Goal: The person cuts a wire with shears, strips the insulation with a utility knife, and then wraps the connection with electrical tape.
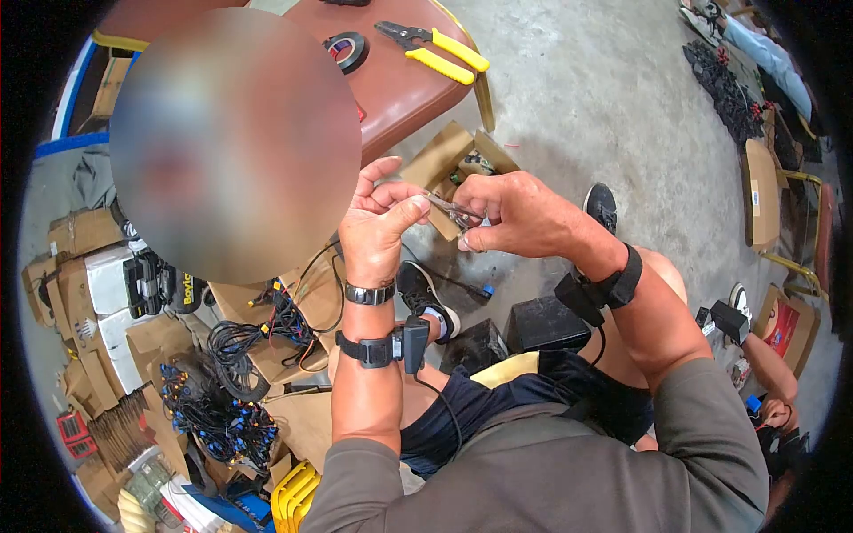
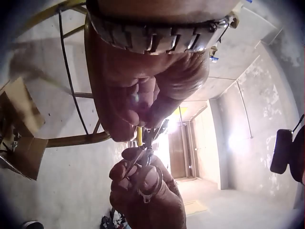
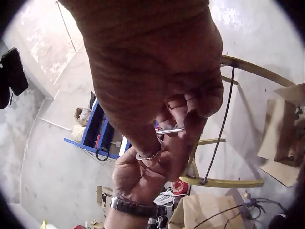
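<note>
Small metal scissors are in my right hand, fingers and thumb through or around the handle loops. One loop shows against the fingers in the left wrist view. My left hand, wearing a metal watch, pinches a short, thin yellow piece between thumb and fingers; its exact kind I cannot tell. The scissor blades point at the left fingertips, close beside the yellow piece. Both hands meet in front of the body, above an open cardboard box on the floor.
A brown chair seat ahead bears yellow-handled wire strippers and black tape. At left lie bundled cables with blue ends and cardboard boxes. A black box stands near the feet. Another person's arm shows at right.
</note>
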`<state>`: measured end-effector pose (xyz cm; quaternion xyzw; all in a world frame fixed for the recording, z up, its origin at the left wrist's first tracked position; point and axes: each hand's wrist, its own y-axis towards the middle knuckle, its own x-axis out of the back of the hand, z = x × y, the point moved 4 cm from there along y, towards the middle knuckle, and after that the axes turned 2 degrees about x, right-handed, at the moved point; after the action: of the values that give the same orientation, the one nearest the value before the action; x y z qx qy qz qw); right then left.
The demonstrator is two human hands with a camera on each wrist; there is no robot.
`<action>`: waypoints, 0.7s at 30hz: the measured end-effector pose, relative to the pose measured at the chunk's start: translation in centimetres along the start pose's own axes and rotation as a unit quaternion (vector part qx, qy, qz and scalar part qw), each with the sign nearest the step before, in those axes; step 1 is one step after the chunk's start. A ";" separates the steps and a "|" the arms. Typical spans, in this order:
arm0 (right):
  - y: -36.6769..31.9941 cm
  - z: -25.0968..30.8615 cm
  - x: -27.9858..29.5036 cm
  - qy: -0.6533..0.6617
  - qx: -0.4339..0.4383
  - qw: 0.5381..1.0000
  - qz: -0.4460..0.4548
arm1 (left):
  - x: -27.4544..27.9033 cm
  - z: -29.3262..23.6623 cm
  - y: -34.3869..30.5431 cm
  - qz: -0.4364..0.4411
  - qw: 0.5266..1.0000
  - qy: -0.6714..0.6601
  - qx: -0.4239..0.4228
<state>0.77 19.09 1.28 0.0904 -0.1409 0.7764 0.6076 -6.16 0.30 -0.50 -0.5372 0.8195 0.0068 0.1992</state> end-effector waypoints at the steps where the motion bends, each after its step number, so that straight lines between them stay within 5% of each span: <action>1: 0.0 0.0 0.0 -0.006 0.000 1.000 0.001 | 0.0 0.0 0.0 -0.001 1.000 0.005 0.001; 21: 0.3 0.4 -0.2 -0.038 0.011 0.999 -0.018 | 0.1 0.7 0.2 -0.046 0.998 -0.051 0.011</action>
<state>0.55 18.68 1.57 0.1290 -0.1530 0.7627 0.6150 -6.10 0.46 -1.17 -0.5713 0.7825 0.0160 0.2470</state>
